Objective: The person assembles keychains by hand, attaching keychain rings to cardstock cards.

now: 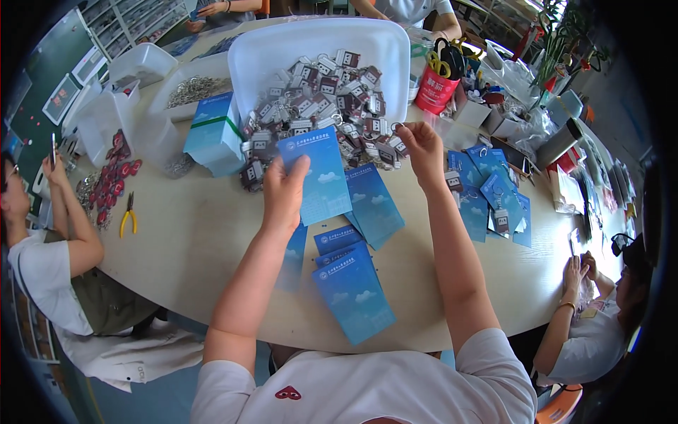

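Centre frame: left hand (pixel 284 194) pinches a blue card (pixel 316 174) upright, long axis vertical. Right hand (pixel 422 147) – just right of it – is closed on a keyring (pixel 397 127), w/ the white bin (pixel 282 39) of keychains directly above both.

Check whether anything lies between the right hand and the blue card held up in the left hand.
Nothing visible does. The left hand holds the blue card upright over the table's edge of the white bin of keychains. The right hand pinches a key ring just to the card's right, with only open air and loose keychains below between them.
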Demonstrator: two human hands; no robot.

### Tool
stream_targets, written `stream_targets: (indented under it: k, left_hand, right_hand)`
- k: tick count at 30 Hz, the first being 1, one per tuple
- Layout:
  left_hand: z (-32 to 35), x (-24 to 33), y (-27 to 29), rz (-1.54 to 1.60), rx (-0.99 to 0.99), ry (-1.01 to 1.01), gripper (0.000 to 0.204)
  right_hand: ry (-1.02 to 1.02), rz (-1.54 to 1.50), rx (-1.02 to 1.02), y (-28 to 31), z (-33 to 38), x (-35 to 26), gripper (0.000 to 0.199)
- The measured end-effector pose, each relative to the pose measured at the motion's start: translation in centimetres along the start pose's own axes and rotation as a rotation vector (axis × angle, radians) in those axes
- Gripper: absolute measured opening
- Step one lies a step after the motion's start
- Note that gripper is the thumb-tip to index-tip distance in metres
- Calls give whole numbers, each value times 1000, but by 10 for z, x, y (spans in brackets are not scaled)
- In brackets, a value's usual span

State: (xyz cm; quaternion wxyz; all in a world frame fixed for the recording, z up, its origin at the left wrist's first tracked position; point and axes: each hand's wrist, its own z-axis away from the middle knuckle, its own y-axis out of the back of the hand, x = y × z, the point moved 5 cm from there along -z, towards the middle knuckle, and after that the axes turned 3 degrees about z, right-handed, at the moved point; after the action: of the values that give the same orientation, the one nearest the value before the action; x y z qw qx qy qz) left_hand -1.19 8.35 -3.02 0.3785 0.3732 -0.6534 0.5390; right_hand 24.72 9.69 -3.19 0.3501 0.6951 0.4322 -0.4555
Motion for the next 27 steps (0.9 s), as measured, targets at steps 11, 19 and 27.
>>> stream_targets:
  k: [11,19,27]
  left_hand:
    - [14,-2,-22,59,-66,60,14]
    - [17,4,-26,149,-100,17,16]
    - [25,12,-20,166,45,0,15]
  right_hand:
    - [668,309,-94,-80,68,-88,13]
    - [792,647,-141,-83,81,-103,9]
    - [723,567,-183,-88,88,-110,11]
